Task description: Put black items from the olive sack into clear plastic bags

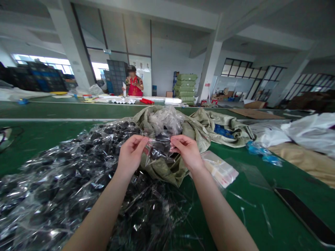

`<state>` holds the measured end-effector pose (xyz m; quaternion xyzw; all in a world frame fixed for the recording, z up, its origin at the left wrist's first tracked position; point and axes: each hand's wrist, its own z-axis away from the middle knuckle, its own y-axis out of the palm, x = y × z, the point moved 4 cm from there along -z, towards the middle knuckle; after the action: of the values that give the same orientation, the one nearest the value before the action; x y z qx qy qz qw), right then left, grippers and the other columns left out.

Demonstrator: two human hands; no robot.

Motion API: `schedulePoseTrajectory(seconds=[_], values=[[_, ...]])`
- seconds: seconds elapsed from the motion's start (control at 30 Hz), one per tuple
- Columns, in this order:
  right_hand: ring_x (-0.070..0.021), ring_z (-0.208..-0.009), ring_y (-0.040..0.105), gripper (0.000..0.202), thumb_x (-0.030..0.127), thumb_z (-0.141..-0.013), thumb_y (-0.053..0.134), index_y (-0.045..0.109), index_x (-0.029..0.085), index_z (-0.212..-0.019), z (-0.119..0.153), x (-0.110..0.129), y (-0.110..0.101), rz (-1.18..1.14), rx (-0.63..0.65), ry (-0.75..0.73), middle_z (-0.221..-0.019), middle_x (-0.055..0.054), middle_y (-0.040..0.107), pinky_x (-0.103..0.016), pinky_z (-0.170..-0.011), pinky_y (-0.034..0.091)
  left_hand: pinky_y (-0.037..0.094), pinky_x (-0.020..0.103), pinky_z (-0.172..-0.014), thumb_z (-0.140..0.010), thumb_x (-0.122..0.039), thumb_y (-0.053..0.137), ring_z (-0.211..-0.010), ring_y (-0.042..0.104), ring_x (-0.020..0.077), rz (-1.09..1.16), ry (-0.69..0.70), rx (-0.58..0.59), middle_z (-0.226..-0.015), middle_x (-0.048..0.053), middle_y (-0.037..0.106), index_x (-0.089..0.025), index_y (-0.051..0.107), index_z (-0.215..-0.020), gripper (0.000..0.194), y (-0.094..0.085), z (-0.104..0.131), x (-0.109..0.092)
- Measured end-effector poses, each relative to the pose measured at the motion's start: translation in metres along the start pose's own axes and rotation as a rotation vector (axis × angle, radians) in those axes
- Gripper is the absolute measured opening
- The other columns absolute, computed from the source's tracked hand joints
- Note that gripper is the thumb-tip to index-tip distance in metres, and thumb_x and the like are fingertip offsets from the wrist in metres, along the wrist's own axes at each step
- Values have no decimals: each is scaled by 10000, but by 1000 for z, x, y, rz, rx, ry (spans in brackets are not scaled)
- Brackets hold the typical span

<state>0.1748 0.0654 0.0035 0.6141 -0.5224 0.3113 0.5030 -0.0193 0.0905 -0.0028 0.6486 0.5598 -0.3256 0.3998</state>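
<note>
Between my two hands a clear plastic bag [160, 144] is stretched out, with something dark showing in or behind it. My left hand [132, 150] pinches its left side between thumb and fingers. On the opposite side, my right hand [186, 148] pinches the bag in the same way. Just beyond and below them lies an olive woven sack [172, 170], its mouth open, with crumpled clear plastic [167, 118] at its back. To the left spreads a big heap of dark items in clear bags [78, 164]. A stack of flat clear bags [220, 169] lies beside my right wrist.
A phone [305, 212] lies at the right on the green table [258, 202], near loose plastic strips. Another woven sack [235, 134] holds blue items [223, 130]. Small blue packets [263, 153] lie to its right. A person in red [134, 85] stands behind the far table.
</note>
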Motion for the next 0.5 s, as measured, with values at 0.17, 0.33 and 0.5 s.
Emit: schedulePoseTrajectory(seconds=[0.17, 0.33, 0.5], values=[[-78, -574, 571, 233, 355, -663, 810, 739, 193, -815, -2, 2, -3, -22, 23, -43, -657, 32, 649, -217, -548, 569, 483, 225, -572, -772, -375, 720, -590, 592, 107, 34, -39, 119, -764, 12, 686, -155, 640, -867, 252, 1, -3, 3], [-75, -593, 570, 252, 356, -668, 812, 742, 195, -848, -2, -1, -2, -63, 30, -36, -645, 36, 636, -209, -571, 578, 472, 233, -555, -736, -374, 755, -612, 583, 116, 9, -94, 222, -848, 46, 714, -156, 686, -1043, 383, 1, -2, 6], [-79, -595, 570, 269, 373, -641, 827, 734, 189, -813, -1, -2, -1, -78, 3, -12, -649, 29, 637, -201, -561, 569, 394, 206, -504, -745, -385, 741, -527, 494, 82, -128, -117, 278, -648, 11, 643, -128, 741, -888, 294, 4, 0, 5]])
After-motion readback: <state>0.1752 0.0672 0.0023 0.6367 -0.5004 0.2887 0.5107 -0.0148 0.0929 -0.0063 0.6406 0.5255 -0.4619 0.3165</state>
